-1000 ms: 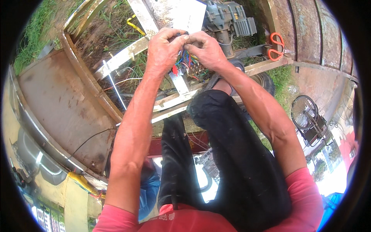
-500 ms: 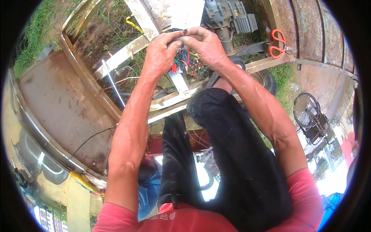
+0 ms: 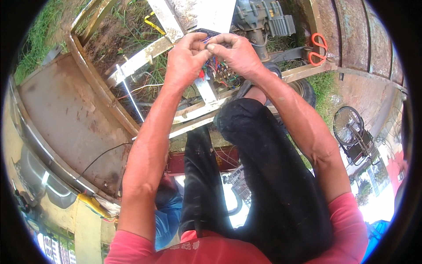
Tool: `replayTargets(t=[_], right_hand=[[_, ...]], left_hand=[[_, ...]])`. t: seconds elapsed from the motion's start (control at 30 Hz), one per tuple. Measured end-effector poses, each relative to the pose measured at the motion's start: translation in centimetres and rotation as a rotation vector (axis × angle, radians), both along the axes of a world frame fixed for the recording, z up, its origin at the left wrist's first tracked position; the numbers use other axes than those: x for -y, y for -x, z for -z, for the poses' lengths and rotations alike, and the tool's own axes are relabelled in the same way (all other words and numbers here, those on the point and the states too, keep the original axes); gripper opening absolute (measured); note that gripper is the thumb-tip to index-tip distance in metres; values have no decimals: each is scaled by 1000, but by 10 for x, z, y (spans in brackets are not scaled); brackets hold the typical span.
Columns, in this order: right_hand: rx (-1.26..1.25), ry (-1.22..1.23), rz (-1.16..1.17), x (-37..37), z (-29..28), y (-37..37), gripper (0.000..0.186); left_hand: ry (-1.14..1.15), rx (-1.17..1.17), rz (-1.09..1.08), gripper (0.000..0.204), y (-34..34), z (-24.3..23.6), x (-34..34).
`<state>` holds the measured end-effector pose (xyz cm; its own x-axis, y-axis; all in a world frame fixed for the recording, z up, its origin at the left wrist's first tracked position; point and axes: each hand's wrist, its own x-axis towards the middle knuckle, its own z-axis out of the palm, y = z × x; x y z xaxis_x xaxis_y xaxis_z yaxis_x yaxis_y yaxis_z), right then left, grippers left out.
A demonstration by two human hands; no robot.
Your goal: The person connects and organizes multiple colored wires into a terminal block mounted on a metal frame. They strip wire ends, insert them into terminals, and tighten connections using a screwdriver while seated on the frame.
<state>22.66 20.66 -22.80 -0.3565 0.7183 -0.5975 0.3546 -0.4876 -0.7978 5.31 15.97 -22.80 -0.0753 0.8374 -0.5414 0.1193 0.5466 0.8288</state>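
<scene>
A weathered metal frame (image 3: 310, 71) stands over grassy ground (image 3: 324, 90), with orange-handled scissors (image 3: 324, 56) resting on its corner at two o'clock, coloured wires (image 3: 224, 74) bunched at twelve and a thin rod (image 3: 129, 93) across it at ten.

You have a bunch of thin wires (image 3: 215, 67) in front of you, mixed red, blue and green, bent and tangled, spreading loosely between your left hand (image 3: 188, 57) and your right hand (image 3: 236, 53). A bluish-purple strand (image 3: 206, 40) shows right at your pinched fingertips, which hide its end. Small metallic-looking ends (image 3: 226, 72) stick out of the bunch on the side toward your right wrist.
</scene>
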Motion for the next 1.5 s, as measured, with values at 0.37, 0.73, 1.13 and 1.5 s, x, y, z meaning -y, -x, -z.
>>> replayTargets(t=[0.37, 0.73, 1.13, 1.5], right_hand=[[-79, -60, 65, 10, 3, -10, 29], [-429, 211, 302, 10, 7, -9, 30], [-275, 158, 168, 4, 10, -11, 26], [-172, 157, 126, 0, 16, -10, 34]], left_hand=[[203, 441, -300, 23, -3, 7, 13], [267, 653, -383, 14, 5, 16, 12], [193, 837, -442, 13, 11, 24, 20], [209, 809, -412, 15, 14, 24, 17]])
